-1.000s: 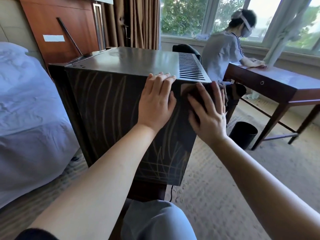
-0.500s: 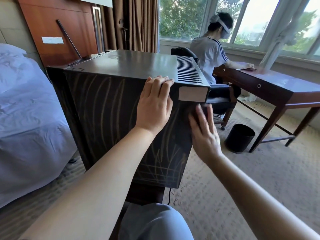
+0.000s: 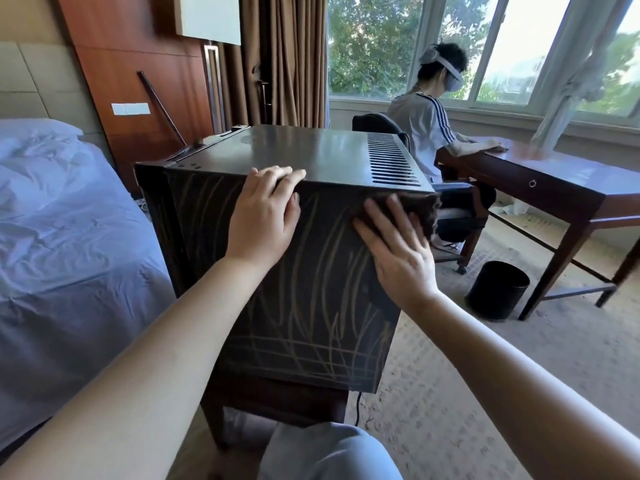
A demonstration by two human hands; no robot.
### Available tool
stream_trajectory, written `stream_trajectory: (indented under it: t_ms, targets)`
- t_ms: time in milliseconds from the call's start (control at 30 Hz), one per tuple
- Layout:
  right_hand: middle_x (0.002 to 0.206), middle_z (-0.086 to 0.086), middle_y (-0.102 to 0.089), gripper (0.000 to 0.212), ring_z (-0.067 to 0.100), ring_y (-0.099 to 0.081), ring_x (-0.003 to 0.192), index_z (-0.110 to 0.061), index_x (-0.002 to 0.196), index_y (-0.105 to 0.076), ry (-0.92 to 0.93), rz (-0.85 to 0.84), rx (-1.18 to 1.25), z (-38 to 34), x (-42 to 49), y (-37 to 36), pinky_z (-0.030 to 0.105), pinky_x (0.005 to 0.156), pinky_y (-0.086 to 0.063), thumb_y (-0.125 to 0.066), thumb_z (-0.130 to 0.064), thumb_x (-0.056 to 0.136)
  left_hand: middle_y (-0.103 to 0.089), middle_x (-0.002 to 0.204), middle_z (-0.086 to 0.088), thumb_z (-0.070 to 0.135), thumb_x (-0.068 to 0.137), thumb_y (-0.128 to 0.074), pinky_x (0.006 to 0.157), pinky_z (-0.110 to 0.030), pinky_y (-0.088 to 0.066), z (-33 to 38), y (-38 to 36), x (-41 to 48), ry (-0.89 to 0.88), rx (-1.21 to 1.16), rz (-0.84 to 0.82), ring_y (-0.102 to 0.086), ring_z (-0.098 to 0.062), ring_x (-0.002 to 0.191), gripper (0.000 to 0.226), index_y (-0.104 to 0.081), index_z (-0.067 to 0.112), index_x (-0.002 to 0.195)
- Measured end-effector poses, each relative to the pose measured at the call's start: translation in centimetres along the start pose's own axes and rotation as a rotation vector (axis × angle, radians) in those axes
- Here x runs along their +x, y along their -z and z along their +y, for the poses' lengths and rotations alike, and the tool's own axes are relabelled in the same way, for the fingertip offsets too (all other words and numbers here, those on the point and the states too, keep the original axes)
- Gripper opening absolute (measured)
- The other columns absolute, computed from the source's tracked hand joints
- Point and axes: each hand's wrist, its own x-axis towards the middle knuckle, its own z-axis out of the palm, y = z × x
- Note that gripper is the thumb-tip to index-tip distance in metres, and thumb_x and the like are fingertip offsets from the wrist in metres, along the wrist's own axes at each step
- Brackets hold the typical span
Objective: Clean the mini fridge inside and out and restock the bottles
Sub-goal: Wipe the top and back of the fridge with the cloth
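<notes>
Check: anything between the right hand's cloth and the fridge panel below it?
Nothing visible. The right hand presses the cloth on the mini fridge near its top corner; the panel below is bare. The left hand rests further left.

- A low dark wooden stand carries the mini fridge.
- The carpeted floor bears that stand, a black bin and the legs of a wooden surface.
- A black cable drops to the carpet beside the stand.

Bright window backlight, wide-angle edge warp
</notes>
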Motion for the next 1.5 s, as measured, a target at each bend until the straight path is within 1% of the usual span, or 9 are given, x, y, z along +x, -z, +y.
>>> stream_trajectory:
  t_ms: [133, 300, 500, 633, 767, 967, 1133, 1367, 1500]
  targets:
    - [0.150, 0.002, -0.039, 0.055, 0.025, -0.030, 0.142, -0.018, 0.138, -0.052, 0.194, -0.205, -0.030, 1.0, -3.8, 1.2, 0.038, 0.116, -0.025, -0.044, 0.007, 0.089, -0.063, 0.104, -0.009, 0.017, 0.097, -0.044, 0.104, -0.042, -0.040, 0.3, -0.1, 0.4, 0.053, -0.080, 0.044, -0.058, -0.029, 0.100, 0.029, -0.066, 0.008, 0.114]
    - [0.147, 0.006, -0.043, 0.047, 0.029, -0.035, 0.140, -0.015, 0.132, -0.058, -0.002, -0.074, -0.023, 1.2, -1.0, 2.1, 0.045, 0.112, -0.033, -0.058, 0.001, 0.087, -0.062, 0.108, -0.009, 0.016, 0.095, -0.044, 0.107, -0.018, -0.023, 0.0, -0.1, 0.1, 0.050, -0.104, 0.031, -0.056, -0.028, 0.104, 0.031, -0.064, 0.008, 0.118]
    - [0.149, 0.004, -0.041, 0.046, 0.027, -0.027, 0.143, -0.018, 0.136, -0.055, -0.083, -0.004, 0.038, -3.2, 4.0, -0.4, 0.038, 0.118, -0.018, -0.057, -0.008, 0.091, -0.058, 0.111, -0.009, 0.016, 0.096, -0.044, 0.111, -0.035, -0.027, 0.1, -0.3, 0.0, 0.046, -0.089, 0.009, -0.054, -0.028, 0.108, 0.031, -0.062, 0.010, 0.120]
    - [0.151, 0.002, -0.038, 0.051, 0.024, -0.028, 0.144, -0.020, 0.136, -0.054, 0.073, -0.082, 0.022, -4.4, 0.7, -1.7, 0.036, 0.116, -0.022, -0.058, -0.003, 0.088, -0.059, 0.111, -0.009, 0.016, 0.095, -0.045, 0.107, -0.039, -0.035, 0.0, -0.1, 0.0, 0.043, -0.076, -0.001, -0.054, -0.029, 0.108, 0.032, -0.061, 0.010, 0.121]
    - [0.152, 0.001, -0.036, 0.058, 0.023, -0.028, 0.143, -0.021, 0.140, -0.049, 0.169, -0.202, -0.072, -1.9, -5.2, -0.6, 0.036, 0.116, -0.023, -0.059, -0.002, 0.086, -0.059, 0.113, -0.009, 0.016, 0.094, -0.045, 0.106, -0.033, -0.032, -0.1, -0.1, -0.1, 0.035, -0.053, -0.009, -0.054, -0.029, 0.109, 0.033, -0.060, 0.010, 0.122]
    - [0.147, 0.006, -0.042, 0.045, 0.030, -0.033, 0.140, -0.018, 0.135, -0.054, -0.087, -0.040, -0.048, 0.7, -2.0, 1.1, 0.047, 0.113, -0.029, -0.061, -0.010, 0.091, -0.058, 0.113, -0.012, 0.014, 0.092, -0.047, 0.102, -0.045, -0.041, 0.4, -0.6, -0.2, 0.045, -0.032, 0.024, -0.052, -0.029, 0.109, 0.031, -0.061, 0.008, 0.120]
    - [0.149, 0.006, -0.041, 0.044, 0.029, -0.026, 0.142, -0.018, 0.136, -0.054, -0.116, 0.015, 0.032, -2.8, 3.3, -0.3, 0.041, 0.117, -0.017, -0.054, -0.009, 0.093, -0.057, 0.115, -0.013, 0.014, 0.093, -0.046, 0.102, -0.048, -0.041, 0.4, -0.4, -0.2, 0.040, -0.029, 0.004, -0.050, -0.028, 0.113, 0.033, -0.059, 0.008, 0.122]
    - [0.155, 0.000, -0.030, 0.063, 0.022, -0.023, 0.145, -0.022, 0.144, -0.044, 0.206, -0.276, -0.019, -4.3, -6.2, -2.3, 0.035, 0.118, -0.019, -0.052, 0.001, 0.085, -0.056, 0.120, -0.013, 0.013, 0.090, -0.044, 0.104, -0.044, -0.039, 0.3, 0.0, -0.3, 0.031, -0.038, -0.041, -0.050, -0.029, 0.118, 0.038, -0.057, 0.008, 0.126]
    - [0.156, 0.001, -0.029, 0.070, 0.022, -0.021, 0.146, -0.022, 0.145, -0.041, 0.261, -0.376, -0.074, -1.4, -9.6, -0.1, 0.034, 0.120, -0.014, -0.050, 0.004, 0.081, -0.055, 0.121, -0.013, 0.011, 0.089, -0.047, 0.103, -0.047, -0.040, 0.4, -0.1, -0.5, 0.041, -0.029, -0.026, -0.049, -0.029, 0.119, 0.039, -0.056, 0.008, 0.126]
